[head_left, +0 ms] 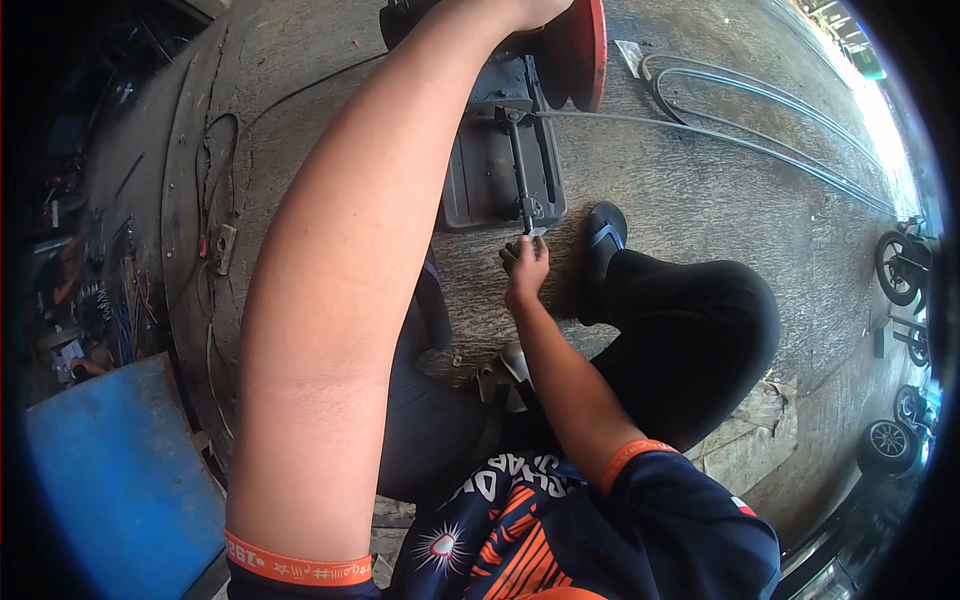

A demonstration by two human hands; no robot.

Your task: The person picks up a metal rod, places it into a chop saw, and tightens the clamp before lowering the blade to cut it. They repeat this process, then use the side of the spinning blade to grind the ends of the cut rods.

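A cut-off saw with a red guard [590,55] stands on a dark base [470,185] in front of me. My left arm reaches across it, and my left hand [540,12] is at the top edge by the guard, its fingers out of sight. My right hand [527,268] is closed around the end of the clamp screw handle [533,234]. From there the clamp screw [520,160] runs up the base to the vise jaw [513,115]. A long thin metal rod [640,121] extends right from beside that jaw.
Bent rods [740,85] lie on the concrete floor at upper right. A cable [300,92] crosses the floor on the left. A blue panel [120,470] is at lower left. Wheels [888,440] stand along the right side. My sandaled foot [602,240] is beside the base.
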